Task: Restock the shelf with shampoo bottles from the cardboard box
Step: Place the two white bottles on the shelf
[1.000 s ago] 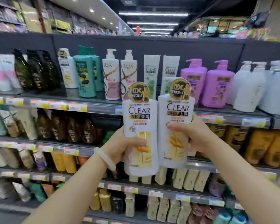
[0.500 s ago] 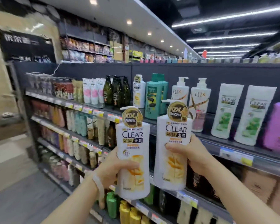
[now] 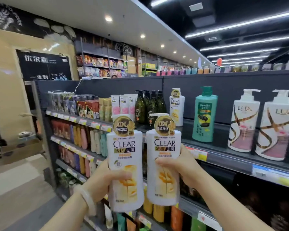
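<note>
I hold two white CLEAR shampoo bottles with yellow flower prints and gold round tags upright in front of the shelf. My left hand (image 3: 101,182) grips the left bottle (image 3: 124,152) around its lower half. My right hand (image 3: 182,165) grips the right bottle (image 3: 164,150) at its middle. A matching CLEAR bottle (image 3: 176,107) stands on the top shelf (image 3: 223,155) behind them, with a bare gap of shelf beside it. The cardboard box is not in view.
On the top shelf stand dark green bottles (image 3: 147,107), a teal Hazeline bottle (image 3: 204,114) and two white LUX pump bottles (image 3: 260,125). Lower shelves are packed with bottles. The aisle floor (image 3: 20,189) opens to the left.
The view has swung left along the aisle. Both bottles stay gripped and upright, now in front of the shelf section with the lone CLEAR bottle and the dark green bottles.
</note>
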`<state>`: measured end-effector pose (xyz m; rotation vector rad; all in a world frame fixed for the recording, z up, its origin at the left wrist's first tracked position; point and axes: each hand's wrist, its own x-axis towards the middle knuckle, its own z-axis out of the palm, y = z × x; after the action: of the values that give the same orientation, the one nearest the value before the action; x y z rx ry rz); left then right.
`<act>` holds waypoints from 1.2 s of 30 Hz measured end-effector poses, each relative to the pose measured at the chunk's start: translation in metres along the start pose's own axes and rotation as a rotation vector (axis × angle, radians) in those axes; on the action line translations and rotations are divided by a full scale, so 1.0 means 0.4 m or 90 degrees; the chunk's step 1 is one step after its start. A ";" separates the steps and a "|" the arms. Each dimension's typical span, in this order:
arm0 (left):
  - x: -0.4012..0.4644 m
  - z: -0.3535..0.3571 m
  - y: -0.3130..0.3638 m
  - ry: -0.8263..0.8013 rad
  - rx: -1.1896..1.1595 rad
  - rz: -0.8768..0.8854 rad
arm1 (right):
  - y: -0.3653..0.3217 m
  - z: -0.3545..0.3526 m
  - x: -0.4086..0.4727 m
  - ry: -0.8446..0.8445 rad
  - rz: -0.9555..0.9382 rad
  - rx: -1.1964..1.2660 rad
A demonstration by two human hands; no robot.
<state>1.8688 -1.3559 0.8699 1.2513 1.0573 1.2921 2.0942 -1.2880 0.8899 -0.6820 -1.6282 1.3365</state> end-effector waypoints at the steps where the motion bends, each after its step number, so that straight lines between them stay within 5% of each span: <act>1: 0.021 -0.034 0.007 -0.008 0.007 0.004 | 0.007 0.022 0.029 0.012 0.000 -0.005; 9: 0.192 -0.202 0.016 -0.071 -0.012 0.011 | 0.019 0.071 0.225 0.114 -0.038 -0.023; 20: 0.514 -0.212 0.028 -0.197 -0.017 0.040 | -0.054 -0.131 0.503 0.229 -0.135 -0.119; 36: 0.878 -0.217 0.041 -0.382 -0.059 0.050 | 0.068 -0.263 0.633 0.394 -0.056 -0.235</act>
<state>1.7964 -1.0044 0.9191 1.4913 0.5170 0.9145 2.0707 -1.0181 0.9395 -1.1010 -1.3711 0.6588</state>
